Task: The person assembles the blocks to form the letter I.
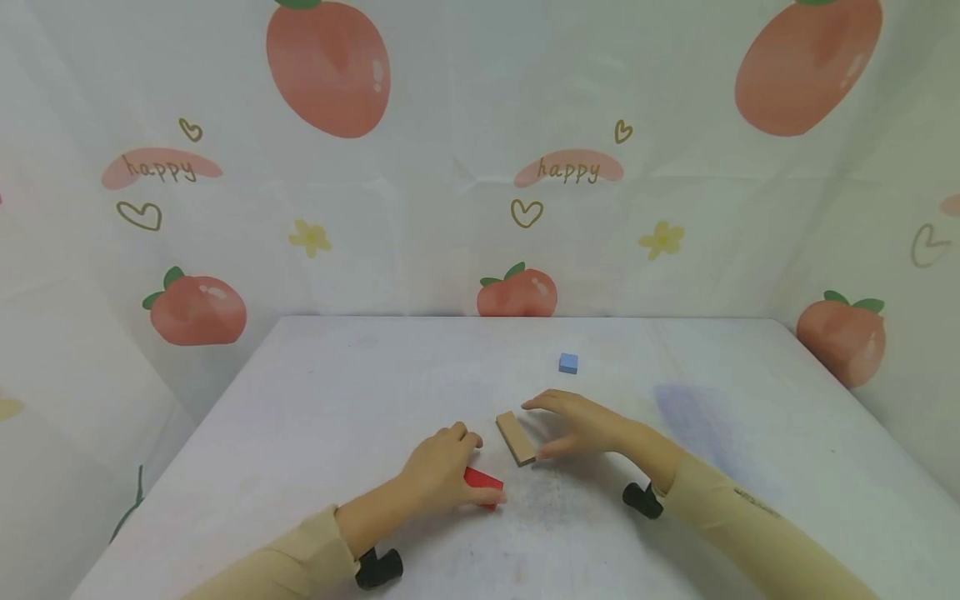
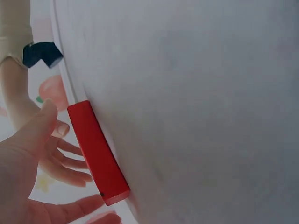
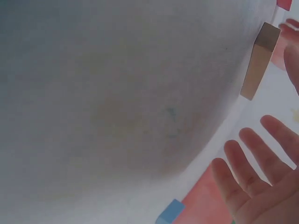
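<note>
A red rectangular block (image 1: 483, 482) lies on the white table under my left hand (image 1: 442, 473), partly covered by it. In the left wrist view the red block (image 2: 99, 153) shows between spread thumb and fingers. The thumb stands apart from it, and a fingertip is at its lower end; whether that touches cannot be told. My right hand (image 1: 585, 423) hovers with extended fingers beside a flat wooden block (image 1: 516, 438). Fingers spread and nothing in them, the right hand (image 3: 261, 182) appears apart from the wooden block (image 3: 259, 63) in the right wrist view.
A small blue block (image 1: 568, 363) sits farther back on the table (image 1: 360, 392), beyond the right hand. Behind the table hangs a white cloth (image 1: 450, 167) printed with fruit, hearts and flowers. Black devices (image 1: 378, 568) are strapped at both wrists.
</note>
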